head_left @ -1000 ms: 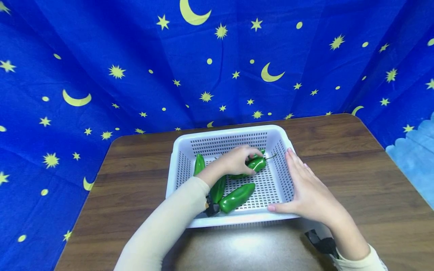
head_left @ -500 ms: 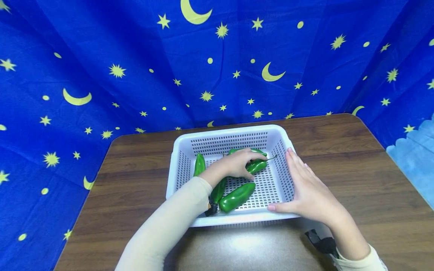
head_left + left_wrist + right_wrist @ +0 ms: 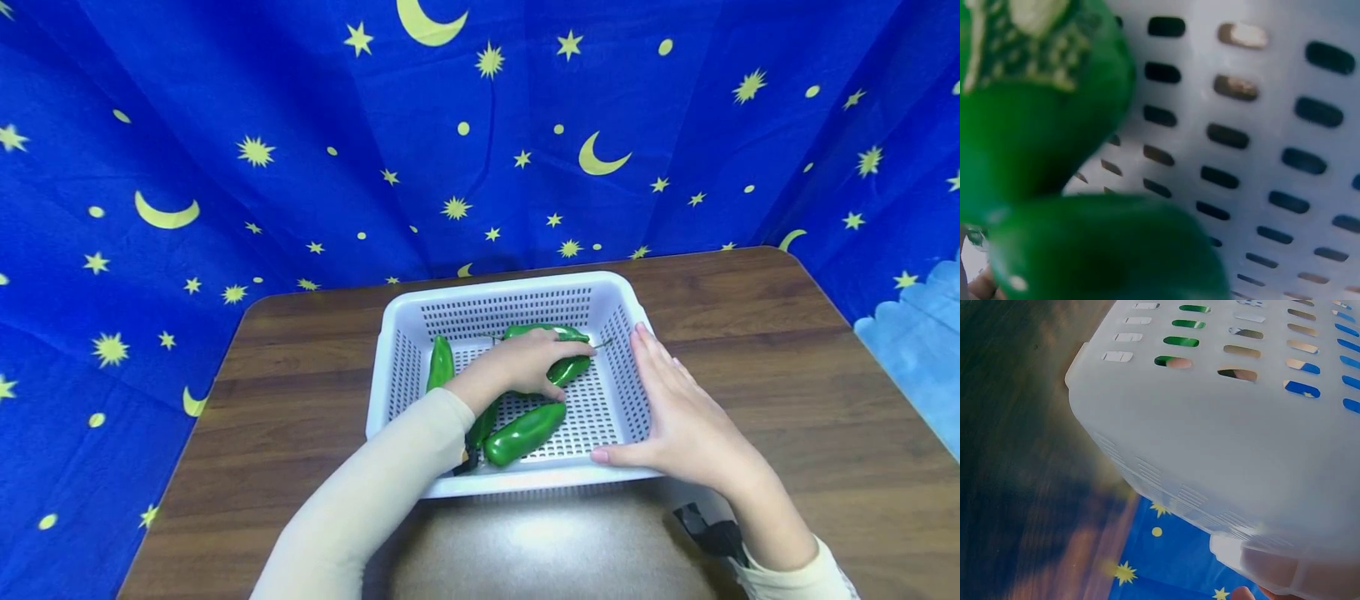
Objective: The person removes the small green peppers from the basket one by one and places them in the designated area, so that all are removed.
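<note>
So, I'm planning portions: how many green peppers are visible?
5, all in the basket: back pepper, left pepper, front pepper, middle pepper under the left hand, and sleeve-side pepper. More may be hidden.

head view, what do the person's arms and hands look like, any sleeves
The left hand and right hand are ungloved. A plain cream fabric sleeve is on the left, a matching cream cuff on the right. Beside each sleeve end sits a small black attachment, the left one partly hidden.

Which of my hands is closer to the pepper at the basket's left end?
Left. The left hand is right of that pepper, over another pepper; the right hand is farther, at the opposite end of the basket.
</note>
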`<state>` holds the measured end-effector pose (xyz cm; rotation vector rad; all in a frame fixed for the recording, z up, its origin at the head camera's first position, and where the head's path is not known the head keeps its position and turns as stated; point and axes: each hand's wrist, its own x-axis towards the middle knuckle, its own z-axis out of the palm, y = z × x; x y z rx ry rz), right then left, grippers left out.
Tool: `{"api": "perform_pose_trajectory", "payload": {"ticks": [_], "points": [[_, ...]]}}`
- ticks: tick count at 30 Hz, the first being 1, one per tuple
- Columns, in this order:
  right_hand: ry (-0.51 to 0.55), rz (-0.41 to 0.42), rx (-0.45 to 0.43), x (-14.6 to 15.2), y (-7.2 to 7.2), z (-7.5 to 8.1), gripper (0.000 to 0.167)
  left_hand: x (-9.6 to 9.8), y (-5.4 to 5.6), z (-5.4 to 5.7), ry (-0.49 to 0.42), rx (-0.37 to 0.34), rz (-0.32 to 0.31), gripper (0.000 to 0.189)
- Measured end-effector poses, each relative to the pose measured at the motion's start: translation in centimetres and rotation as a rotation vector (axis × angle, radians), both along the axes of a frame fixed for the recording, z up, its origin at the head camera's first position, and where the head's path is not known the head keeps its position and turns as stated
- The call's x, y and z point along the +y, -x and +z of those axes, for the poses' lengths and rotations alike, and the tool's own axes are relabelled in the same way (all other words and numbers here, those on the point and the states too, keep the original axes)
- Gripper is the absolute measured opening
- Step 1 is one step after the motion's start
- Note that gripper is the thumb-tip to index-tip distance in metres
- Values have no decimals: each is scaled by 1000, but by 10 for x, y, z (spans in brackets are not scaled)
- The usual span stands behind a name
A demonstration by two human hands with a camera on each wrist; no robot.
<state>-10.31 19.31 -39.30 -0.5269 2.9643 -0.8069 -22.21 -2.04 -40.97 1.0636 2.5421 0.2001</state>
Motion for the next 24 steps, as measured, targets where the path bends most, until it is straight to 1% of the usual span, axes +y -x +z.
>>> {"api": "perform_pose_trajectory", "payload": {"ticks": [3,5,9,11,13,16,19,21,24], "points": [[-3,-1,2,0,0,0,143,2,-1,-1,40,22,-9,82],[-4,0,2,0,0,0,143,3,-2,0,44,26,-6,82],[-2,5,-1,1,0,0,144,2,-2,1,13,9,9,84],[0,11,3,0,1,0,144,0,-2,3,-10,-7,30,85],[2,14,7,-1,1,0,144,-3,-1,7,-43,-20,58,85],[1,16,7,-1,1,0,144,-7,0,16,-105,-34,133,84],[-3,14,0,-1,1,0,144,-11,-1,26,-189,-39,193,84],[-8,16,-7,0,0,-1,144,-15,-2,33,-242,-35,217,85],[-10,15,-11,0,0,0,144,-21,-5,42,-292,-25,244,88]]}}
